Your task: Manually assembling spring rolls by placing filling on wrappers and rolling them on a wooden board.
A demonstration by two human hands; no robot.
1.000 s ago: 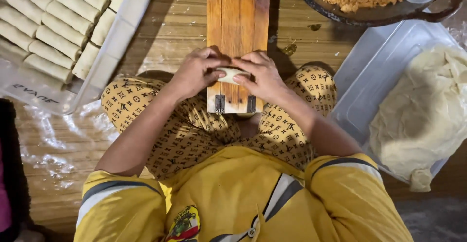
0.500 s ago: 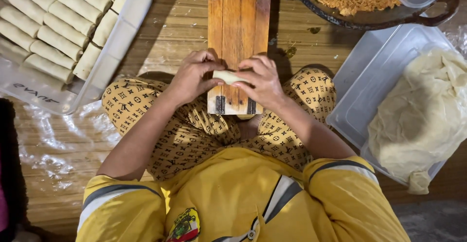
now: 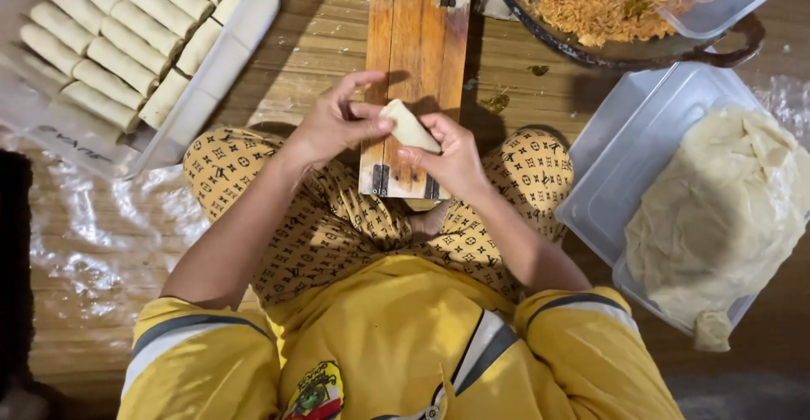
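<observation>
A pale rolled spring roll (image 3: 410,126) is lifted just above a narrow wooden board (image 3: 418,40) with black hinges. My right hand (image 3: 453,157) grips its lower right end. My left hand (image 3: 334,121) pinches its upper left end between thumb and fingers. The board lies on the wooden floor between my knees, which are in yellow patterned trousers.
A clear tray (image 3: 221,56) at upper left holds several finished rolls in rows. A dark pan (image 3: 624,51) of shredded orange filling sits at top right. A clear plastic tub (image 3: 624,167) at right holds a stack of thin dough sheets (image 3: 726,209). Crinkled plastic (image 3: 93,234) lies at left.
The roll was pressed on the board under both hands; now it is lifted off the board and tilted, held at its two ends.
</observation>
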